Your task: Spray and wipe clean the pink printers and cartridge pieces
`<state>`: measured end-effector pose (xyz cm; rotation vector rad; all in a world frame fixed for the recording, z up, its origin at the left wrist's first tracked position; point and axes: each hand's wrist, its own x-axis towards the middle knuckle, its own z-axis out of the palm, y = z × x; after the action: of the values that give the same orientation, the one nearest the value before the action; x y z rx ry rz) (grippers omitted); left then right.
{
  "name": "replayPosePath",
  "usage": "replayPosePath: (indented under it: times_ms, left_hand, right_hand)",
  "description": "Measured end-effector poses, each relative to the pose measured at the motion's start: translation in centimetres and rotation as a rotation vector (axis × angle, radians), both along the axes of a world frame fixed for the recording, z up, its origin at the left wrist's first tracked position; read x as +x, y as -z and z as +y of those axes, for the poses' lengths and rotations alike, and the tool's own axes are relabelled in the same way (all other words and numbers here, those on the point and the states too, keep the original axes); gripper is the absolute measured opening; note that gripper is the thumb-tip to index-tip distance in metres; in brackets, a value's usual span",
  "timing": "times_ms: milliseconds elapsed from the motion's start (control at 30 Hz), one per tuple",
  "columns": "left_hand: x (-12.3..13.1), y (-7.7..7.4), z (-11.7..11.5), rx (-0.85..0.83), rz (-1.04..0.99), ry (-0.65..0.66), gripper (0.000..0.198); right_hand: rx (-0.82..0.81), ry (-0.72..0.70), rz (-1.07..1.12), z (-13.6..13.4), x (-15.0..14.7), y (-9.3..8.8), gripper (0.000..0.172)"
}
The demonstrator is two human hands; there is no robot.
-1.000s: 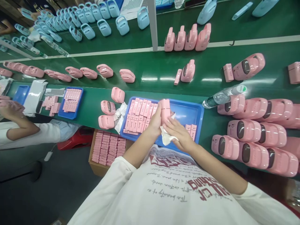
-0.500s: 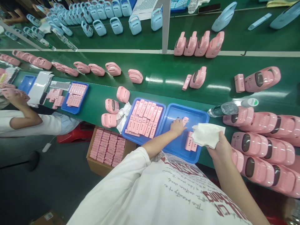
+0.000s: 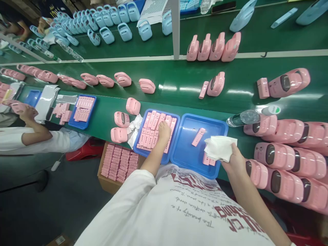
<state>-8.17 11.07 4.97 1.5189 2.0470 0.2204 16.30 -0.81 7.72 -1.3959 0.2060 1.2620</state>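
My left hand rests palm down on the rows of small pink panels in the left blue tray; its fingers curl onto the panels, and whether it grips one is hidden. My right hand is closed on a white cloth over the front right corner of the right blue tray. One pink panel lies loose in that tray, and a couple more peek out beneath the cloth.
Many pink handled devices are stacked at my right, beside a lying water bottle. More pink and blue devices line the green belt. A carton of pink panels sits below the bench. A co-worker's arm works at the left.
My left hand set a wiped pink panel into the right tray, then moved left onto the panels in the left tray. My right hand drew the cloth away to the right.
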Motion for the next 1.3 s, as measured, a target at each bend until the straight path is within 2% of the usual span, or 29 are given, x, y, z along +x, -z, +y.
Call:
replayPosePath:
  times_ms: [100,200,233,300,367,433,500,600,700,800,867,1033,1200,1300]
  left_hand:
    - [-0.3,-1.8,-0.3,-0.067,-0.265,0.039,0.039]
    - [-0.1,-5.1,-1.6,-0.137,-0.572,0.124,0.043]
    - [0.1,-6.4,-2.3,-0.171,-0.724,0.152,0.046]
    - [0.7,-9.0,-3.8,-0.280,-1.186,0.180,0.057]
    - [1.6,-11.3,-5.1,-0.383,-1.477,0.204,0.061]
    - [2.4,-13.0,-6.2,-0.476,-1.588,0.231,0.062]
    - [3.1,-14.1,-6.8,-0.547,-1.629,0.253,0.064]
    - [3.5,-14.9,-7.4,-0.601,-1.659,0.295,0.067]
    - [3.6,-15.0,-7.6,-0.596,-1.708,0.331,0.059]
    - [3.8,-14.6,-7.8,-0.589,-1.788,0.345,0.048]
    - [4.1,-14.3,-7.8,-0.616,-1.821,0.311,0.045]
    - [5.3,-14.3,-7.9,-0.637,-1.777,0.074,0.053]
    - [5.7,-15.1,-7.8,-0.631,-1.788,0.150,0.053]
    - [5.8,-15.7,-7.7,-0.674,-1.793,0.124,0.047]
  right_hand:
    - [-0.032,0.021,0.033,0.2,-0.5,-1.3,0.031]
    - [-0.026,0.028,0.079,0.3,-0.8,-2.6,0.030]
    - [-0.024,0.027,0.084,0.4,-0.9,-3.0,0.030]
    - [-0.001,0.012,0.077,0.6,-1.2,-3.9,0.031]
    - [0.051,-0.009,0.071,0.8,-1.5,-4.9,0.031]
    - [0.106,-0.020,0.084,1.2,-1.9,-6.1,0.029]
    - [0.139,0.003,0.098,1.5,-2.2,-7.5,0.028]
    - [0.188,0.079,0.073,1.9,-2.3,-9.4,0.027]
    - [0.259,0.117,-0.006,2.0,-1.9,-10.3,0.028]
    - [0.284,0.114,-0.039,1.7,-1.3,-10.4,0.029]
    - [0.295,0.118,-0.044,1.6,-1.0,-10.3,0.030]
    - [0.343,0.149,-0.108,1.1,-1.0,-10.4,0.026]
    - [0.352,0.127,-0.111,0.6,-1.1,-10.1,0.024]
    - [0.365,0.125,-0.145,0.4,-1.0,-10.2,0.024]
